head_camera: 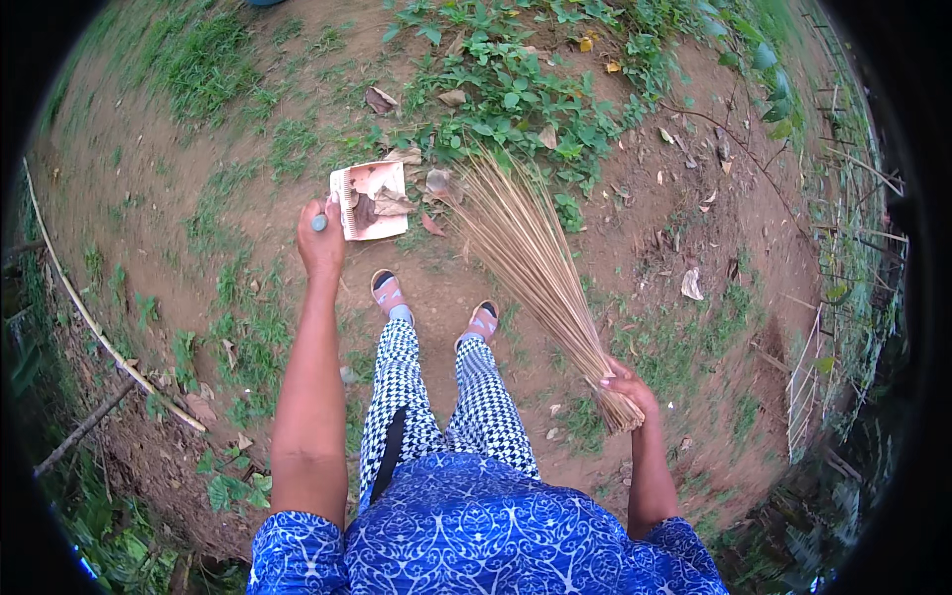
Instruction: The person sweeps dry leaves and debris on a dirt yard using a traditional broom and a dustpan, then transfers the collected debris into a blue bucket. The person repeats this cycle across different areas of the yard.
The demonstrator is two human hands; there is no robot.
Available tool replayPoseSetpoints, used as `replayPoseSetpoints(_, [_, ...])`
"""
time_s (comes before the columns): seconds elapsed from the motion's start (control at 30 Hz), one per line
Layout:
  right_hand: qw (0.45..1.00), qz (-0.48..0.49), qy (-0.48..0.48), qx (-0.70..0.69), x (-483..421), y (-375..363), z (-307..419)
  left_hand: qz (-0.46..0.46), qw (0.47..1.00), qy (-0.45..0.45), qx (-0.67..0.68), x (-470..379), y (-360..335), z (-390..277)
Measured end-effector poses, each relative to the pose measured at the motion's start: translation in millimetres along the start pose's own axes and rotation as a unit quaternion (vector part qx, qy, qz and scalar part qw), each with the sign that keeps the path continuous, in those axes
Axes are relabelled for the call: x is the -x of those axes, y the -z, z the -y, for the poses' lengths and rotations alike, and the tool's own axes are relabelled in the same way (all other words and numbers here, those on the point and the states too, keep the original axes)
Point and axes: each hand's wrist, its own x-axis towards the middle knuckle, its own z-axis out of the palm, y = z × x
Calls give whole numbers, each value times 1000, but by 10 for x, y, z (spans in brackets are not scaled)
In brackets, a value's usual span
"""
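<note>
My left hand grips the handle of a pale pink plastic dustpan, with the rounded handle end poking up from my fist. A comb-like row of teeth runs along the pan's near side. Dry brown leaves lie inside it. In my right hand is a stick broom of thin stiff ribs, held near its bound butt. Its splayed tips reach forward and left to the ground, close to a dry leaf just right of the pan's mouth.
Leafy green plants grow ahead on bare soil, with more dry leaves around them. A fallen dry leaf lies to the right. A long pale pole edges the left side. A stick fence with vines runs along the right.
</note>
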Motion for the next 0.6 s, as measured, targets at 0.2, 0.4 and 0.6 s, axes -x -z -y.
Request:
replayPoseSetpoints(0.2, [993, -115, 20, -35, -308, 15, 141, 1, 997, 56, 51, -103, 387, 46])
replayPoseSetpoints(0.4, [995, -73, -59, 40, -1690, -817, 209, -53, 980, 146, 123, -274, 704, -193])
replayPoseSetpoints(0.6, [992, 18, -21, 124, -1045, -908, 136, -20, 991, 133, 18, -482, 734, 85])
